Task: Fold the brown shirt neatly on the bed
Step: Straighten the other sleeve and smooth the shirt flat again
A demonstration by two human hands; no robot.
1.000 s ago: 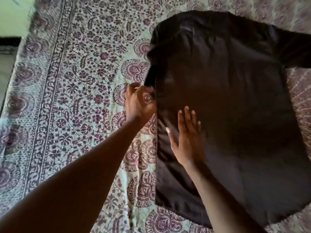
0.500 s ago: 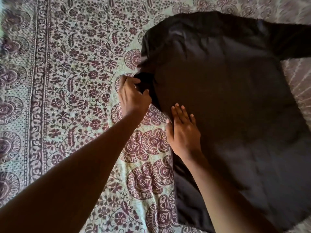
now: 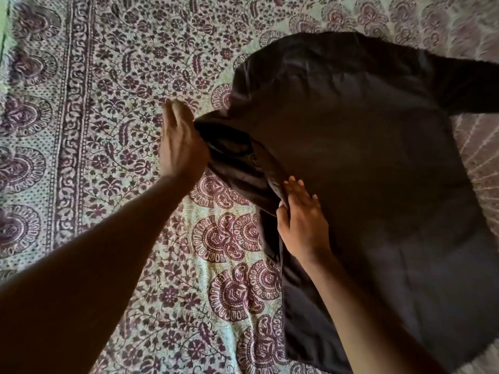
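Observation:
The brown shirt (image 3: 364, 157) lies spread flat on the bed, its far sleeve reaching off the right edge of the view. The near sleeve (image 3: 235, 155) sticks out to the left from the shirt's side. My left hand (image 3: 181, 141) holds the end of that sleeve; the hand is blurred and its thumb is hidden underneath. My right hand (image 3: 302, 220) lies flat with straight fingers on the shirt's left edge, just below the sleeve, pressing the cloth down.
A bedsheet (image 3: 121, 76) with a maroon floral and paisley print covers the whole bed. Its patterned border strip (image 3: 67, 130) runs along the left. A sliver of green floor or wall (image 3: 4, 12) shows at the top left corner.
My left hand has drawn the near sleeve out to the left from the shirt's side. My right hand stays flat on the shirt's left edge.

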